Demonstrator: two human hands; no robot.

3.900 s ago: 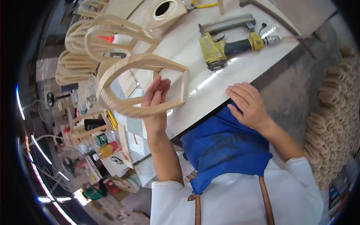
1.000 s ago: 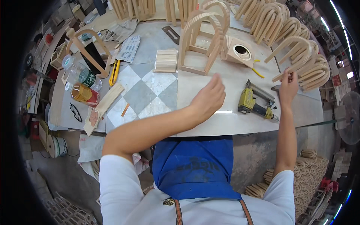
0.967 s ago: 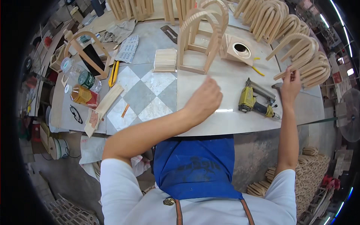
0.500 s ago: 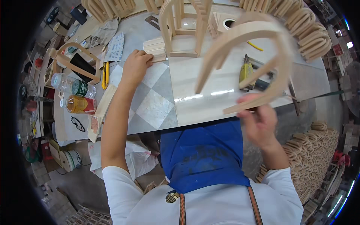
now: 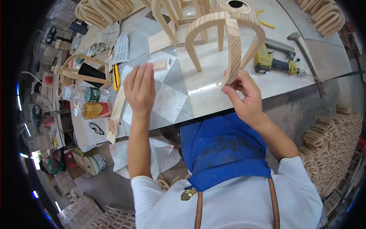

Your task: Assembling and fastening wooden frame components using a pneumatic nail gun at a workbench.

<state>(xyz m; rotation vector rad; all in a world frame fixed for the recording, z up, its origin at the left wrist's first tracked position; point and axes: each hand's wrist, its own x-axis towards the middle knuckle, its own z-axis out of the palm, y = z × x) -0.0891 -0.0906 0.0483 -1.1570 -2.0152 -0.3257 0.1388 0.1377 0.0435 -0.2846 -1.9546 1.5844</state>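
My right hand (image 5: 246, 95) pinches the lower end of one curved leg of a pale wooden arched frame (image 5: 233, 42). The frame's arches cross at the top, and it is tilted above the table's right half. Raised over the checkered part of the tabletop, my left hand (image 5: 140, 89) has its fingers together on a short, flat wood strip (image 5: 161, 65), which is blurred by motion. A stack of similar wood strips (image 5: 159, 41) lies just beyond that hand. Behind the held frame stands another wooden frame (image 5: 171, 23).
On the right lie a yellow nail gun (image 5: 263, 59) and a hammer (image 5: 305, 49). To the left are a yellow utility knife (image 5: 116, 77), a clear bottle (image 5: 82, 93), a bottle of amber drink (image 5: 95, 110) and glasses (image 5: 96, 128). Bent wood pieces (image 5: 331, 149) are piled at the right.
My left hand has come back from the strip stack with one strip. The arched frame has turned and moved slightly left in my right hand. The whole view has shifted.
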